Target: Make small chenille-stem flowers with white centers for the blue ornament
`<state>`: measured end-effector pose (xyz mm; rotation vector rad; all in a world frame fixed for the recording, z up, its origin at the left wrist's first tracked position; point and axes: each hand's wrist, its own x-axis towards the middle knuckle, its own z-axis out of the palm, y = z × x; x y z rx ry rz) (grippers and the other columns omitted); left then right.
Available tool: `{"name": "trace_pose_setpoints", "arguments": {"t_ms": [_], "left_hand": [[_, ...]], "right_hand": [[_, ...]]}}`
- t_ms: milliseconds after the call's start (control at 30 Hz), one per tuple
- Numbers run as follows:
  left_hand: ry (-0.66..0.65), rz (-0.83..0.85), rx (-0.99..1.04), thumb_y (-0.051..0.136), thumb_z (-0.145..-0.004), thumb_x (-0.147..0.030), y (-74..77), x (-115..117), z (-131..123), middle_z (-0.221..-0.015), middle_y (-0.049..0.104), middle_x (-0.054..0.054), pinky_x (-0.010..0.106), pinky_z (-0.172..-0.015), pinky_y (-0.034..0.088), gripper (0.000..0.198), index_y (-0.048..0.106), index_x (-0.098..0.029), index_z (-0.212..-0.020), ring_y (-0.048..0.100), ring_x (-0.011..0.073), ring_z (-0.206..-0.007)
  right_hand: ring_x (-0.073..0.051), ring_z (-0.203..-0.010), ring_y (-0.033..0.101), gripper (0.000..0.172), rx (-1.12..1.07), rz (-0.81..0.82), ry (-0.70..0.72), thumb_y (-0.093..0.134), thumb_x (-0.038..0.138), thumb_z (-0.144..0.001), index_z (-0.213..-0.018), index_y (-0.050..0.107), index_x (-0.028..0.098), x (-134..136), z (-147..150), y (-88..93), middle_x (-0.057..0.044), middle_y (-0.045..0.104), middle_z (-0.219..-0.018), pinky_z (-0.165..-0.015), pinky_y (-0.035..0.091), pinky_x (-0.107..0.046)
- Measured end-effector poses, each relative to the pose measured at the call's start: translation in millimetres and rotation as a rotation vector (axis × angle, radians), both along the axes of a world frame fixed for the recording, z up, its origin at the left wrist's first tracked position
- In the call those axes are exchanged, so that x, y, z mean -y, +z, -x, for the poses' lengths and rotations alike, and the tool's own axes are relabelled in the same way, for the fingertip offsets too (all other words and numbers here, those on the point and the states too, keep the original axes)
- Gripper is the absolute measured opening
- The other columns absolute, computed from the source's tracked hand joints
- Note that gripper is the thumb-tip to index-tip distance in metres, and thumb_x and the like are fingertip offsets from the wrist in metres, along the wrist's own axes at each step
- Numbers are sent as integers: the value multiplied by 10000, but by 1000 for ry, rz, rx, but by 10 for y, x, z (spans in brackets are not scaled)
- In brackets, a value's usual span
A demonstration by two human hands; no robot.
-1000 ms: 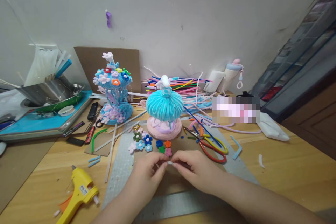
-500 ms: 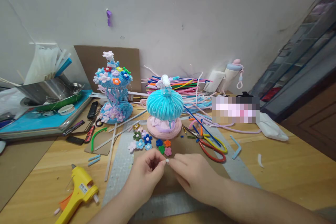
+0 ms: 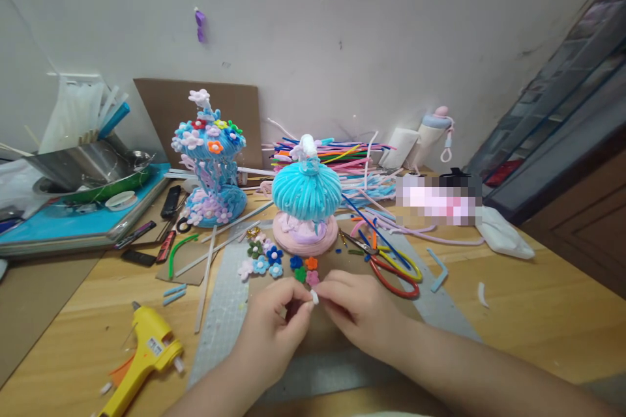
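On the wooden tabletop, the left hand pinches a short white strip; the right hand, fingers narrowed, meets it, grip unclear; fuzzy, round-petalled flowers lie just beyond.

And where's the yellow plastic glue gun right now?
In the head view, the yellow plastic glue gun is at the lower left, on the wooden table, just left of the grey cutting mat.

- White piece at the left hand's fingertips: partly covered, too small to identify; whether the right hand grips it too is unclear.
- Hot glue gun: handle cut off by the bottom edge; label illegible.
- Object beyond the scissors: pixelated past recognition.
- Cutting mat: partly hidden beneath cardboard and forearms.
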<state>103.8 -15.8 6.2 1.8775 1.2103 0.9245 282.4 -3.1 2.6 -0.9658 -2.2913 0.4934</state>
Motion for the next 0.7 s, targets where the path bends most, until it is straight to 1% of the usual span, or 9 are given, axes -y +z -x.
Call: {"name": "trace_pose_setpoints", "arguments": {"t_ms": [133, 233, 300, 367, 433, 500, 567, 633, 700], "left_hand": [[74, -52, -32, 468, -801, -171, 5, -20, 19, -635, 534, -15, 218, -567, 368, 123, 542, -175, -704, 484, 119, -600], [84, -84, -66, 465, -806, -174, 0, -31, 27, -638, 546, -11, 221, -575, 375, 128, 556, -178, -716, 499, 125, -608], [77, -92, -85, 467, -806, -173, -8, -34, 28, -639, 554, -11, 220, -578, 377, 128, 562, -181, -721, 505, 125, -608], [59, -106, -108, 475, -798, -159, -18, -33, 24, -643, 558, -13, 217, -579, 374, 114, 561, -184, -728, 508, 123, -609], [11, -140, -139, 476, -782, -130, -28, -26, 15, -643, 547, -15, 215, -576, 360, 110, 549, -186, -723, 503, 122, -613], [-65, -178, -162, 471, -767, -104, -34, -11, 2, -625, 519, -19, 215, -569, 345, 125, 523, -186, -687, 488, 121, -612], [-113, -179, -148, 465, -764, -97, -34, 8, -13, -606, 492, -25, 215, -561, 337, 139, 499, -185, -661, 471, 118, -598], [-97, -129, -85, 472, -770, -111, -28, 22, -23, -600, 488, -29, 211, -560, 347, 131, 500, -185, -665, 467, 112, -585], [-43, -68, -4, 481, -777, -129, -22, 24, -24, -608, 506, -29, 207, -564, 364, 120, 514, -183, -675, 476, 110, -584]], "right_hand": [[-167, -684, 492, 181, 239, -201, 5, 402, 147, -867, -913, 577, 157, 52, 7, 17, -53, 583, -769, -573, 323, -276], [-174, -687, 486, 205, 295, -266, 55, 394, 154, -864, -979, 563, 157, 83, 7, 37, -60, 594, -788, -571, 316, -287], [-170, -681, 490, 203, 281, -265, 108, 383, 148, -863, -959, 561, 156, 94, 5, 57, -61, 598, -790, -568, 321, -286], [-158, -670, 497, 184, 213, -218, 152, 384, 135, -858, -908, 560, 158, 98, 1, 77, -54, 592, -772, -570, 334, -275], [-139, -650, 505, 157, 75, -116, 158, 404, 136, -858, -866, 558, 165, 93, -2, 88, -35, 580, -733, -573, 354, -255], [-122, -652, 524, 132, -92, 17, 102, 437, 149, -863, -872, 566, 173, 77, -4, 81, -21, 586, -733, -588, 383, -232], [-114, -683, 551, 116, -224, 123, 5, 473, 150, -857, -895, 579, 179, 49, -6, 58, -17, 609, -772, -617, 412, -215], [-115, -733, 572, 133, -268, 159, -42, 489, 129, -848, -913, 591, 183, 17, -11, 30, -20, 630, -822, -659, 430, -210], [-121, -756, 576, 166, -218, 122, -17, 476, 116, -850, -929, 602, 188, -8, -18, 13, -25, 636, -836, -670, 429, -217]]}}
